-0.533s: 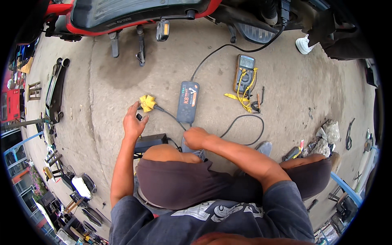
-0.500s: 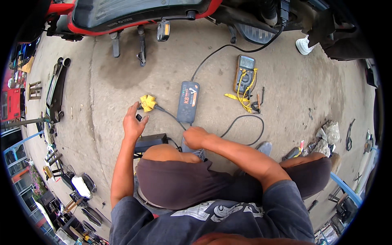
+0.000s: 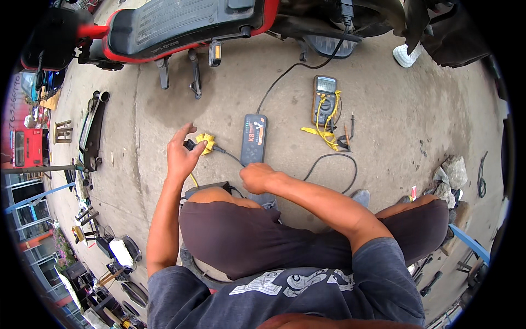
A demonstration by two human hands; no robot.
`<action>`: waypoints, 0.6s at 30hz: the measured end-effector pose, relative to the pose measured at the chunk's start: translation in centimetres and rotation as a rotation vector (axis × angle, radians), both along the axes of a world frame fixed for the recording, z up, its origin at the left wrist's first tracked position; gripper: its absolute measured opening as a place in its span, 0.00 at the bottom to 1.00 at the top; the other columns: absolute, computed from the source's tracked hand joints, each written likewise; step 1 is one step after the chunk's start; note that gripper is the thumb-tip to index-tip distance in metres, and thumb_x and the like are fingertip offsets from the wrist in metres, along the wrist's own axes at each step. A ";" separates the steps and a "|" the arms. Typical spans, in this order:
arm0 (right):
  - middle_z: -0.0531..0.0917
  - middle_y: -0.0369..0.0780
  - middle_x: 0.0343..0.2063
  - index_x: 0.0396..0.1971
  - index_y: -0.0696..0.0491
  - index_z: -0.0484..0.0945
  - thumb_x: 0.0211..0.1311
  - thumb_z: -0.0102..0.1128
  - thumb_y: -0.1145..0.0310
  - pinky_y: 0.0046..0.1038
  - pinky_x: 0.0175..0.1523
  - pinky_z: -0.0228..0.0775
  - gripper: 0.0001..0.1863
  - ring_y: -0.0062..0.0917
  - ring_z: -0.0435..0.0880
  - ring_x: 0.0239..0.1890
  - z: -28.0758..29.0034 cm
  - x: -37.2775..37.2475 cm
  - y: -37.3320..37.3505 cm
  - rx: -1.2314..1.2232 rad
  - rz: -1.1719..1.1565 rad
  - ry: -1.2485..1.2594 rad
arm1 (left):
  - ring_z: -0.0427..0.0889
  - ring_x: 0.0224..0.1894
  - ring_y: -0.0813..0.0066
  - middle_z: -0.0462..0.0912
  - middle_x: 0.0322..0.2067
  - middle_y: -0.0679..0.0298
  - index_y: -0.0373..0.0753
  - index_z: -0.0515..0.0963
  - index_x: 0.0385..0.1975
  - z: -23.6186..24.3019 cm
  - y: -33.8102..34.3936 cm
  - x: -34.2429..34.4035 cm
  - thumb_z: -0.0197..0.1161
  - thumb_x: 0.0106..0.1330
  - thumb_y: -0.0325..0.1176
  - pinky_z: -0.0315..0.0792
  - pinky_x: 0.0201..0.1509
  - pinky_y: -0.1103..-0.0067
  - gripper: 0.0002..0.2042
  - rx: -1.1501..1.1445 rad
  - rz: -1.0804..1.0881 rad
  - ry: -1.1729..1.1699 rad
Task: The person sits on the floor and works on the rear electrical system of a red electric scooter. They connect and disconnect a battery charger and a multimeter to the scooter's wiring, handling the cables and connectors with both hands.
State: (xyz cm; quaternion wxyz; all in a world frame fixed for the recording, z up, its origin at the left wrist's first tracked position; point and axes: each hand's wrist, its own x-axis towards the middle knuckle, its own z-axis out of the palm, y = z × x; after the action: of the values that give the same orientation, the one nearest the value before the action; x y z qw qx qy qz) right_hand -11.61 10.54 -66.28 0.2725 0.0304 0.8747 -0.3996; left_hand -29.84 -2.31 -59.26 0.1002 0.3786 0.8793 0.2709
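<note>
My left hand [image 3: 183, 153] is raised with thumb and fingers around a black plug end [image 3: 190, 145] beside a yellow-wrapped connector [image 3: 206, 141]; the thumb overlaps the yellow wrap. A dark cable [image 3: 230, 156] runs from the connector toward my right hand [image 3: 258, 178]. That hand is closed at the lower end of a flat dark grey tester box [image 3: 254, 137], over the cables there; its fingertips are hidden. From the tester's top, a black cable [image 3: 282, 78] rises to a plug [image 3: 347, 13] on the scooter. Another cable [image 3: 354, 170] loops on the ground at the right.
A red and black scooter [image 3: 181, 27] stands across the far side, its kickstand [image 3: 195, 82] lowered. A multimeter [image 3: 324, 101] with a yellow strap lies right of the tester. A black box [image 3: 219, 186] sits by my left knee. A floor jack [image 3: 90, 131] is at the left, rubble [image 3: 452, 172] at the right.
The view has shifted, showing more of the scooter. My right hand now covers the tester's lower end. My left thumb overlaps the yellow wrap, and a yellow strand shows below that hand.
</note>
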 end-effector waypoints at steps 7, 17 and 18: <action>0.85 0.52 0.41 0.36 0.60 0.84 0.50 0.55 0.80 0.39 0.49 0.77 0.13 0.43 0.85 0.47 1.0 0.4 0.7 -0.002 0.000 0.041 | 0.82 0.52 0.64 0.85 0.48 0.57 0.33 0.75 0.57 3.4 5.3 0.9 0.74 0.52 0.31 0.73 0.57 0.71 0.30 0.081 -0.092 -0.013; 0.86 0.51 0.41 0.39 0.59 0.84 0.56 0.56 0.74 0.39 0.50 0.77 0.13 0.43 0.85 0.46 2.4 1.1 0.9 -0.040 0.001 0.065 | 0.79 0.50 0.74 0.83 0.50 0.57 0.29 0.73 0.59 7.0 10.6 3.1 0.76 0.54 0.30 0.73 0.53 0.75 0.32 0.160 -0.221 -0.114; 0.86 0.51 0.40 0.39 0.59 0.84 0.56 0.57 0.73 0.39 0.50 0.77 0.13 0.43 0.85 0.46 2.7 1.1 0.9 -0.042 -0.004 0.067 | 0.80 0.48 0.75 0.83 0.50 0.57 0.28 0.72 0.59 7.2 11.1 3.3 0.76 0.54 0.31 0.75 0.50 0.77 0.32 0.172 -0.240 -0.130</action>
State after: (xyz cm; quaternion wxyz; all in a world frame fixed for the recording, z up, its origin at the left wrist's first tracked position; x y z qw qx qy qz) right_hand -10.50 11.49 -63.61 0.2428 0.0130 0.8748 -0.4190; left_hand -26.57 8.75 -52.04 0.1558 0.4699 0.7930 0.3550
